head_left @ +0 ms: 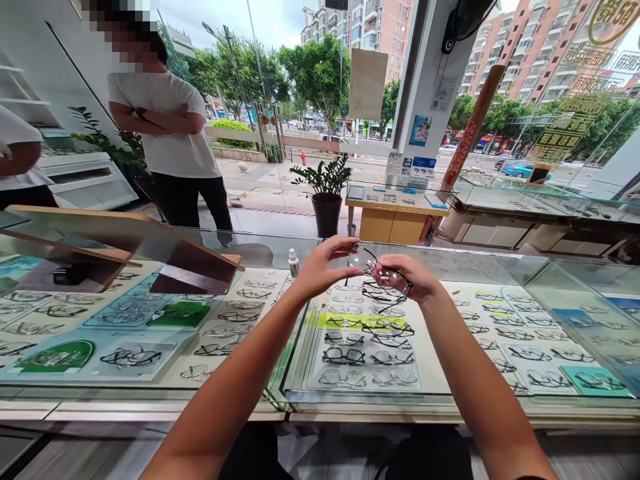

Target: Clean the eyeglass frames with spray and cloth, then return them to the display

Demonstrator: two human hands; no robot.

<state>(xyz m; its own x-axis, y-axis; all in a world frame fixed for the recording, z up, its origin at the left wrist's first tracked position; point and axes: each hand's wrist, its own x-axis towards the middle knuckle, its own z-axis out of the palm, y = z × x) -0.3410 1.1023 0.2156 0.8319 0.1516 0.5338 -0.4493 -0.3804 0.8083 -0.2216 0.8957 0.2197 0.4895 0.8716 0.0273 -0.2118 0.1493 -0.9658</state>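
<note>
A pair of eyeglasses [376,261] with thin dark rims and clear lenses is held up above the glass counter. My right hand [409,275] grips it at the right lens and rim, fingers closed around that side. On the other side, my left hand [323,268] has its thumb and fingers at the left end of the frame, with a gap between them. Part of the frame is hidden by my fingers. Below, through the glass top, rows of display glasses [345,357] lie in the showcase.
A small white bottle [293,263] stands on the counter left of my hands. Wooden-edged boards [195,267] rest on the left counter. Beyond are a potted plant [325,183], a low display table [395,200] and a person [170,127] with folded arms. Another person is partly visible at far left.
</note>
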